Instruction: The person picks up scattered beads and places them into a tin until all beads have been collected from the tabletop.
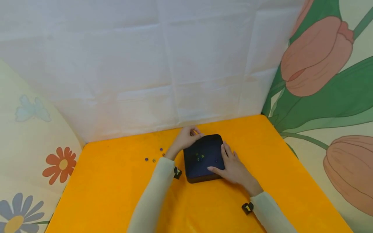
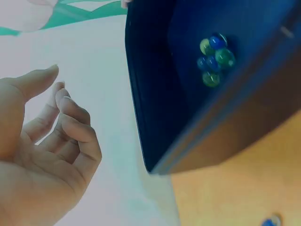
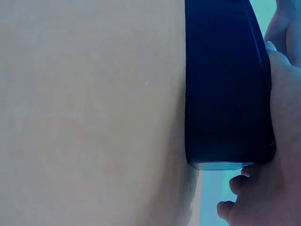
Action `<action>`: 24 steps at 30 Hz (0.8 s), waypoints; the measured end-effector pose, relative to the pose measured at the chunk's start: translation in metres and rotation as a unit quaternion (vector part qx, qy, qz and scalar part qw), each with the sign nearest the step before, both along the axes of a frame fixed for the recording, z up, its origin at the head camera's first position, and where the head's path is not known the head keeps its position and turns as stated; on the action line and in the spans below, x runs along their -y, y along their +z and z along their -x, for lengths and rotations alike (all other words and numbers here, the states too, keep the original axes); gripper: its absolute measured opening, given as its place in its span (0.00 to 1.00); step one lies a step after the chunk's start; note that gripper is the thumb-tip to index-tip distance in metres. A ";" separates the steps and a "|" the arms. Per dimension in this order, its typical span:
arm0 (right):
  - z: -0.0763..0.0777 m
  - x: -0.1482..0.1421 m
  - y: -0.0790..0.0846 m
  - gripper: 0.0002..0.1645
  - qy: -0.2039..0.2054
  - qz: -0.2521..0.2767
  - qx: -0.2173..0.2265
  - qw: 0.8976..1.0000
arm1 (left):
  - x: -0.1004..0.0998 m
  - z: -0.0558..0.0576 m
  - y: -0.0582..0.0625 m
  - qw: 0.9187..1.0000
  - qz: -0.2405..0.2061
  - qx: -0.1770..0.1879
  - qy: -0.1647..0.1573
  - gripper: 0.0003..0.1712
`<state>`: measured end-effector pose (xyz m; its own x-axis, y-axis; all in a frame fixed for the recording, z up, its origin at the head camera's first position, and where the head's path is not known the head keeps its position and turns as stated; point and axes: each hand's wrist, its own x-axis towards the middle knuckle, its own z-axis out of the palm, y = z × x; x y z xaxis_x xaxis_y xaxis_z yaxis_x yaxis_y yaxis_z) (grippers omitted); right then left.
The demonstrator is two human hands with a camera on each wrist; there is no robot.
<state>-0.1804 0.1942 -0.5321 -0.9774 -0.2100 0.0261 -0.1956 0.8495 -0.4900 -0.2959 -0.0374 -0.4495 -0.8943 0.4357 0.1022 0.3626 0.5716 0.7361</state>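
Observation:
A dark square tray (image 1: 201, 170) with raised walls sits on the orange-covered table. Inside it lie several blue and green glass marbles (image 2: 211, 79), mostly clustered, with a lone marble (image 1: 216, 160) nearer the right side. My right hand (image 1: 234, 168) holds the tray at its right side, thumb over the near right part and fingers along the outer wall. Over the far left corner hovers my left hand (image 1: 186, 139). Its fingers are loosely curled in the left wrist view, thumb near the index fingertip, and nothing shows between them.
Several loose marbles (image 1: 146, 159) lie on the orange tablecloth (image 1: 113, 187) left of the tray, partly behind the left forearm. A white sheet (image 1: 116, 64) hangs at the table's back edge. Flower-printed cloths (image 1: 317, 58) stand at both sides.

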 end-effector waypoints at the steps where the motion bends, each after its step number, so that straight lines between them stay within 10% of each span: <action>1: 0.000 0.000 0.000 0.74 0.000 0.002 0.000 1.000 | 0.004 -0.002 0.001 1.000 -0.005 0.001 0.001 0.14; 15: -0.002 0.000 -0.002 0.75 -0.007 0.008 0.005 1.000 | 0.075 -0.020 -0.008 0.999 -0.017 0.044 -0.019 0.22; 24: -0.003 -0.001 -0.001 0.75 -0.010 0.016 0.012 1.000 | 0.136 -0.031 -0.037 0.997 -0.025 0.073 -0.002 0.28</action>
<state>-0.1774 0.1947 -0.5329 -0.9816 -0.1908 0.0098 -0.1679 0.8369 -0.5210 -0.2652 -0.1732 -0.4866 -0.8994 0.4371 -0.0070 0.2516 0.5308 0.8093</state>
